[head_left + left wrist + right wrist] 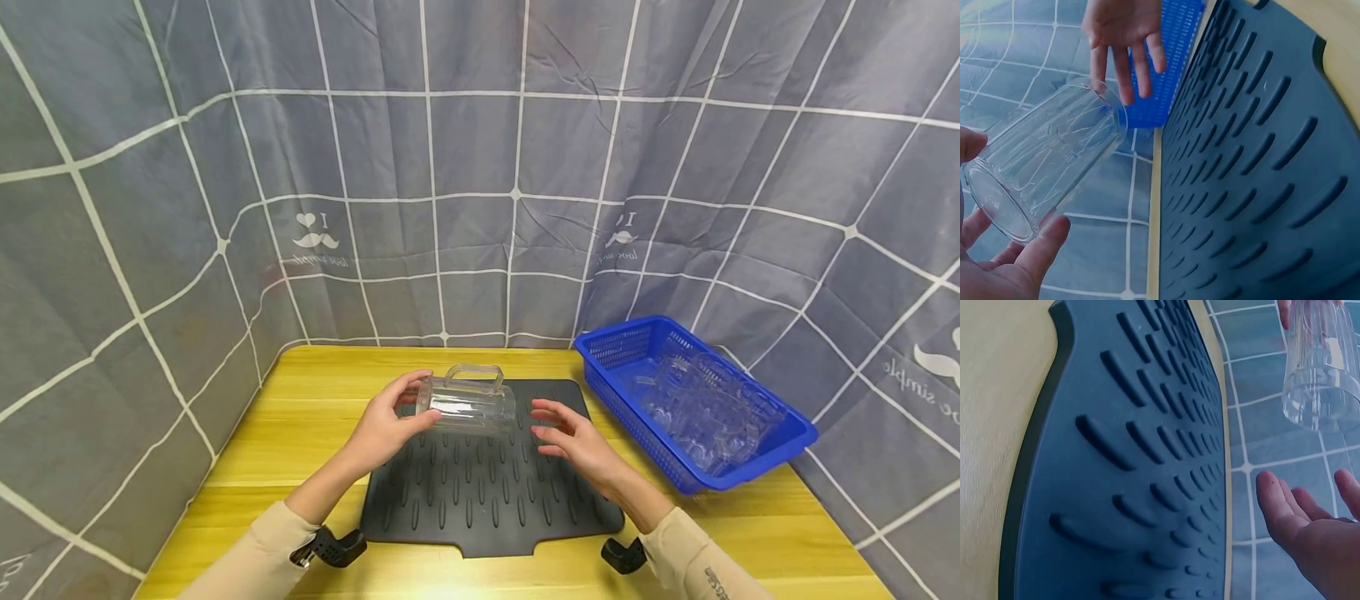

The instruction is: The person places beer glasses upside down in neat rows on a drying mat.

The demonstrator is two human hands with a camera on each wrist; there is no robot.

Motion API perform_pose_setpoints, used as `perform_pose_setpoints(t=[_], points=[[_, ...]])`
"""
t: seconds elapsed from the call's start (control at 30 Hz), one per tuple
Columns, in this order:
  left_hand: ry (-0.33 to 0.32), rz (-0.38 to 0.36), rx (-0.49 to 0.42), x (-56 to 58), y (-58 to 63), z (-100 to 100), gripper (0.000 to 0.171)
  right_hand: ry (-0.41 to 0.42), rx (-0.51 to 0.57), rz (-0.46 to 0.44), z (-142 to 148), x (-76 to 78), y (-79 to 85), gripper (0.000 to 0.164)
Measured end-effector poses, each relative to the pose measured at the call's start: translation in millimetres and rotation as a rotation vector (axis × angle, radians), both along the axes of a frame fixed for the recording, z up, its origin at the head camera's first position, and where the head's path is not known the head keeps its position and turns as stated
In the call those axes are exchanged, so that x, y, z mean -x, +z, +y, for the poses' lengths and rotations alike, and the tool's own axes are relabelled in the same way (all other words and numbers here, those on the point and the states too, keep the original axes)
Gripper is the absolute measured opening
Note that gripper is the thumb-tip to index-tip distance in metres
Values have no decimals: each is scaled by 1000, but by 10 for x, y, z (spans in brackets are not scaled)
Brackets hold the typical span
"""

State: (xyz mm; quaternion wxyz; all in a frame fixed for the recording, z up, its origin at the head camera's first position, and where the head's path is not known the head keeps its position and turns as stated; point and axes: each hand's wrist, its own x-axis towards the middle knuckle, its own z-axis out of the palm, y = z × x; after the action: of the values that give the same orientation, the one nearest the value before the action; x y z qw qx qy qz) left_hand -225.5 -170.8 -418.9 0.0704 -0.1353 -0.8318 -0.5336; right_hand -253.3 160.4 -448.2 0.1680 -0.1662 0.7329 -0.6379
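A clear glass mug (468, 407) lies sideways in the air over the black ridged mat, its handle (475, 369) pointing away at the top. My left hand (388, 423) grips it around the base end, thumb on the near side. In the left wrist view the base of the glass mug (1000, 200) sits between thumb and fingers, its mouth facing the other hand. My right hand (573, 442) is held apart from the mug's rim, fingers relaxed and spread, with nothing in them. From the right wrist, the mug's mouth (1322, 403) shows beyond the fingertips.
The black drying mat (480, 500) lies on a yellow wood-grain table (277, 467). To the right stands a blue perforated basket (637, 417) with several clear glass mugs (705, 408) heaped inside. A grey checked curtain (472, 242) hangs behind and along both sides.
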Motion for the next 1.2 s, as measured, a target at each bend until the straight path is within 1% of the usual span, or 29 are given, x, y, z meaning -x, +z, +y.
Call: perform_pose_setpoints(t=[0.3,0.43,0.57,0.7,0.87,1.07,1.13,1.2], points=[[63,2,82,52,110,-143,63,-4,-121,91,77,21,-34,57],[78,3,135,80,137,-215,64,-21,-232,183,107,20,-56,54],[93,31,188,125,172,-271,65,-45,-328,266,121,15,-71,53],[103,60,228,161,220,-313,65,-53,-367,302,127,7,-68,52],[108,80,280,200,272,-343,64,-52,-384,348,139,10,-77,50],[123,75,350,248,317,-397,64,-53,-424,415,170,22,-127,50],[125,72,368,271,325,-428,64,-59,-458,449,176,23,-134,50],[131,66,385,300,337,-461,65,-73,-518,501,179,31,-145,51]])
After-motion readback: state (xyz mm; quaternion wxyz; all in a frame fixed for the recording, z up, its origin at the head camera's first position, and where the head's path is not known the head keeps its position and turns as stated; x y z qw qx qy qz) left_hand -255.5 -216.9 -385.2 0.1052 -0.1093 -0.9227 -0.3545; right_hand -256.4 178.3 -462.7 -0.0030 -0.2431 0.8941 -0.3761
